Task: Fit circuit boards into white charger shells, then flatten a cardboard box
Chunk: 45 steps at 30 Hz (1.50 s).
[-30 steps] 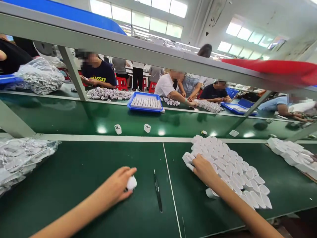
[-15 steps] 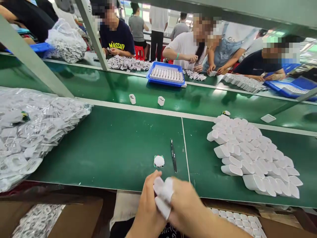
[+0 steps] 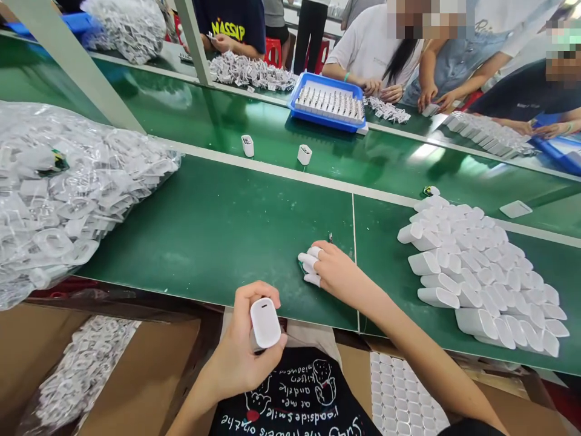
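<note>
My left hand (image 3: 242, 345) is closed around a white plastic charger housing (image 3: 265, 324), its end with a small dark slot facing up. White finger cots cover several fingertips of my right hand (image 3: 333, 269), which lies on the green bench beyond the housing. Those fingers are closed over a small green circuit board (image 3: 300, 263); only its edge shows. Just past the right hand, the tip of a pair of black tweezers (image 3: 330, 238) sticks out, the rest hidden.
White housings (image 3: 476, 272) stand packed at right. A clear bag of white parts (image 3: 59, 206) fills the left side. Two housings (image 3: 247, 146) and a blue tray (image 3: 327, 121) are farther back. Boxes of parts (image 3: 399, 393) sit below the bench edge. Co-workers (image 3: 367, 48) work opposite.
My hands were together on the white housing. The left hand has moved left with it, and the right has reached forward onto the circuit board. The view has tilted down.
</note>
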Tool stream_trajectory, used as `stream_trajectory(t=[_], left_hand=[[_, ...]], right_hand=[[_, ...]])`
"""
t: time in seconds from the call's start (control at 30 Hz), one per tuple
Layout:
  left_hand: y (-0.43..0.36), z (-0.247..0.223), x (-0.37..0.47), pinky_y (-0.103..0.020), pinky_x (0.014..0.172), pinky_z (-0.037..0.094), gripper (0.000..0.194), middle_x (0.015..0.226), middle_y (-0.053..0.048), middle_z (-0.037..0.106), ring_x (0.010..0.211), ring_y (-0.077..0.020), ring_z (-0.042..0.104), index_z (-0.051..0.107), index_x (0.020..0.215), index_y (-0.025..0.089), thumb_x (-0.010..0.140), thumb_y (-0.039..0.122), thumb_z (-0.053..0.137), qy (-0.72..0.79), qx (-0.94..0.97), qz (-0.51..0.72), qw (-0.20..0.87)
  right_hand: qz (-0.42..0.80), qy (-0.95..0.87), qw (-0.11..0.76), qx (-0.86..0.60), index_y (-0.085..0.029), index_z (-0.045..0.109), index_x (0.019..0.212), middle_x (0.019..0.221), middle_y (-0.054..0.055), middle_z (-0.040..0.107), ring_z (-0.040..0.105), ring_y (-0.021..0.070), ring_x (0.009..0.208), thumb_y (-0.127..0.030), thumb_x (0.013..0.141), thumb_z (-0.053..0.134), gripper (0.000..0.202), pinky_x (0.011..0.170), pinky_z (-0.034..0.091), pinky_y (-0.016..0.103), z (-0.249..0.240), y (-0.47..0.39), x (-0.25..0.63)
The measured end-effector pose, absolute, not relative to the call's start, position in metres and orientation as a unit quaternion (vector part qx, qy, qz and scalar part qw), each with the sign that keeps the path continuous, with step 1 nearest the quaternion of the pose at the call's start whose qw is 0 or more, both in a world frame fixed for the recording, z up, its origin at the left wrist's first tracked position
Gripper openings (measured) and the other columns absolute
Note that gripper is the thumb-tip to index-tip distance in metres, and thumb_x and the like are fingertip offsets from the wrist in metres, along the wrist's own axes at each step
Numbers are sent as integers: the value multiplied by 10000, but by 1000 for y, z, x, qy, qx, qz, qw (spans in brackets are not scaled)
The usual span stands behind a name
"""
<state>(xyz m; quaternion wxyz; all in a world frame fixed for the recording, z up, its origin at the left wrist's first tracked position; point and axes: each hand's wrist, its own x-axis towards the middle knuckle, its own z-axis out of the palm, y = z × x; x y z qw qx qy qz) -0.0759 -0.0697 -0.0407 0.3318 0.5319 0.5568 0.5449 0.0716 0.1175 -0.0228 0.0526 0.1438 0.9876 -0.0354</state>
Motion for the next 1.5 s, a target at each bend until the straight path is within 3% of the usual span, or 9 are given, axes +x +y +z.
stream_trajectory(t=[0.13, 0.23, 0.37, 0.53, 0.63, 0.8, 0.9, 1.07, 1.5], left_hand=[[-71, -40, -73, -268, 846, 483, 474, 1121, -52, 491, 1019, -163, 534, 383, 1245, 290, 837, 131, 567, 555, 537, 530, 350], [-65, -40, -71, -251, 846, 490, 343, 1045, -16, 532, 1000, -148, 568, 459, 1072, 275, 821, 187, 677, 570, 491, 558, 352], [-56, -39, -62, -253, 819, 520, 389, 852, 35, 603, 927, -152, 642, 404, 821, 231, 757, 237, 788, 551, 420, 625, 360], [-56, -37, -40, -228, 648, 542, 272, 992, -4, 668, 758, -121, 645, 443, 1056, 270, 887, 209, 647, 550, 405, 585, 437], [-59, -34, -34, -311, 815, 577, 394, 1180, -75, 584, 964, -171, 636, 369, 1296, 295, 945, 243, 540, 530, 502, 517, 446], [-52, -31, -36, -411, 1108, 459, 538, 1436, -124, 435, 1359, -245, 449, 322, 1446, 281, 951, 175, 503, 536, 603, 454, 377], [-48, -32, -35, -352, 1089, 485, 527, 1353, -64, 536, 1330, -226, 501, 461, 1340, 297, 877, 108, 625, 502, 591, 520, 358], [-53, -30, -31, -330, 1064, 514, 584, 1333, -45, 572, 1284, -224, 554, 508, 1292, 270, 794, 35, 703, 491, 568, 564, 344], [-55, -14, -30, -358, 1001, 564, 483, 1269, -48, 631, 1215, -228, 610, 558, 1241, 241, 810, 80, 704, 524, 571, 552, 309]], right_hand=[[-29, 984, 60, 163, -83, 638, 1159, 947, 155, 675, 560, 344, 1133, -238, 856, 722, 350, 883, 553, 446, -22, 120, 72], [-114, 976, 45, 179, -114, 635, 1116, 940, 117, 666, 589, 307, 1046, -164, 848, 716, 284, 858, 554, 435, -21, 125, 77], [-394, 892, -77, 208, -204, 575, 1198, 890, 7, 662, 639, 191, 872, -237, 875, 701, 348, 877, 551, 390, -13, 110, 93], [-578, 724, -326, 189, -302, 619, 1154, 1103, 49, 660, 647, 229, 1045, -521, 852, 691, 380, 889, 567, 390, -6, 52, 115], [-554, 643, -447, 282, -310, 622, 1127, 1140, 58, 611, 614, 241, 1096, -498, 857, 686, 335, 927, 558, 403, -11, 19, 119], [-478, 666, -490, 296, -308, 585, 1128, 1021, 56, 596, 580, 256, 1020, -491, 899, 601, 294, 888, 549, 445, -14, 2, 115], [-410, 721, -495, 259, -316, 569, 1168, 997, 52, 617, 580, 257, 972, -481, 925, 544, 295, 894, 529, 476, -13, 3, 114], [-334, 764, -493, 247, -295, 548, 1180, 1001, 48, 634, 595, 251, 942, -438, 937, 525, 283, 893, 531, 481, -12, 2, 113], [-353, 773, -483, 209, -260, 542, 1169, 1016, 46, 597, 570, 234, 1128, -308, 933, 578, 243, 998, 536, 435, -7, 2, 108]])
